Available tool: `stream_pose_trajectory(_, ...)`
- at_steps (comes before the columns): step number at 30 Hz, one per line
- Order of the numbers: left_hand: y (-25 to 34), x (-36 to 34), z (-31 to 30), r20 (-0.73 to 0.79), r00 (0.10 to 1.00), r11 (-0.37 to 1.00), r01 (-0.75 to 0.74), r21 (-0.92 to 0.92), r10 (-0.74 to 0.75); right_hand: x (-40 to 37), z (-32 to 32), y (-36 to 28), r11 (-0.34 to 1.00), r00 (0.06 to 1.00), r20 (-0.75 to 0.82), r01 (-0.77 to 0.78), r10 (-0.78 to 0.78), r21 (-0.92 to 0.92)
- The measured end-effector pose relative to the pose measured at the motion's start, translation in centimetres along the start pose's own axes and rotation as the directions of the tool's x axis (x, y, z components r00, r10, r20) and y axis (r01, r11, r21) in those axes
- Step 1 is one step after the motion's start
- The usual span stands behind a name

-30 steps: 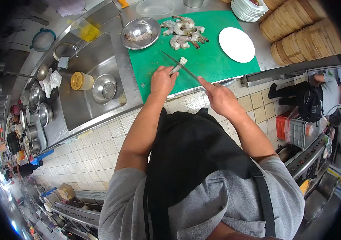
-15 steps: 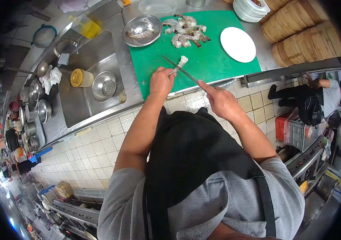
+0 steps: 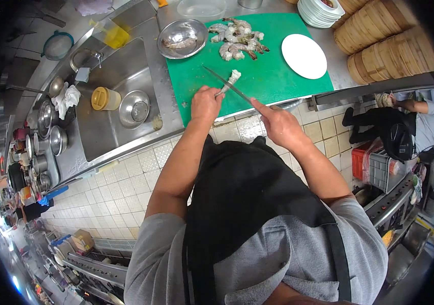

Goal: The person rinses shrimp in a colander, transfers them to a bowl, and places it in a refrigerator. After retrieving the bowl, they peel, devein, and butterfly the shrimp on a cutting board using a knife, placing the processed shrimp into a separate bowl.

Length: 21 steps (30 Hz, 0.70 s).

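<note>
At the near edge of the green cutting board (image 3: 268, 76), my left hand (image 3: 206, 104) pinches the tail end of a peeled shrimp (image 3: 234, 79). My right hand (image 3: 283, 126) grips a long knife (image 3: 227, 84) by its handle; the blade lies across the shrimp, pointing up and left. Several shrimp (image 3: 237, 38) with tails are heaped at the back of the board. Left of the heap, a metal bowl (image 3: 182, 49) holds a shrimp. An oval white plate (image 3: 304, 56) rests on the board's right part.
A steel sink (image 3: 118, 127) on the left holds a yellow-lidded container (image 3: 106, 98) and a metal bowl (image 3: 134, 109). Stacked plates (image 3: 319, 12) and bamboo steamers (image 3: 392, 56) stand at the back right. Another person (image 3: 395, 122) is at the far right, beside crates (image 3: 380, 170).
The knife has shifted very slightly left over the shrimp. My left hand keeps its place. At the far right the other person's arm has moved, and a pale item now shows at that hand.
</note>
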State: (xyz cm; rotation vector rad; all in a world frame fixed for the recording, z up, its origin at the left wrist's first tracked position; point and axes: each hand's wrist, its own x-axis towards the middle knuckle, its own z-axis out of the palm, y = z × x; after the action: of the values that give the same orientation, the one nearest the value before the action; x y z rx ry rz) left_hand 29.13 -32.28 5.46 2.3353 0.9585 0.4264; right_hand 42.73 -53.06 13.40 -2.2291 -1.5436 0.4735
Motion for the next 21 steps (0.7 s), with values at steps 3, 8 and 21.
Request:
stream_pose_trajectory(3, 0.1, 0.0, 0.0, 0.001, 1.000, 1.000, 0.019, -0.010, -0.018, -0.8, -0.6, -0.2, 1.000, 1.000, 0.029, 0.000, -0.001, 0.029)
stream_pose_trajectory(8, -0.1, 0.0, 0.2, -0.005, 1.000, 1.000, 0.017, -0.011, -0.017, 0.4, 0.5, -0.3, 1.000, 1.000, 0.018, -0.005, 0.004, 0.016)
stream_pose_trajectory(21, -0.1, 0.1, 0.3, -0.008, 1.000, 1.000, 0.009, 0.004, -0.009, -0.3, -0.2, -0.9, 0.997, 0.999, 0.021, 0.033, -0.034, 0.067)
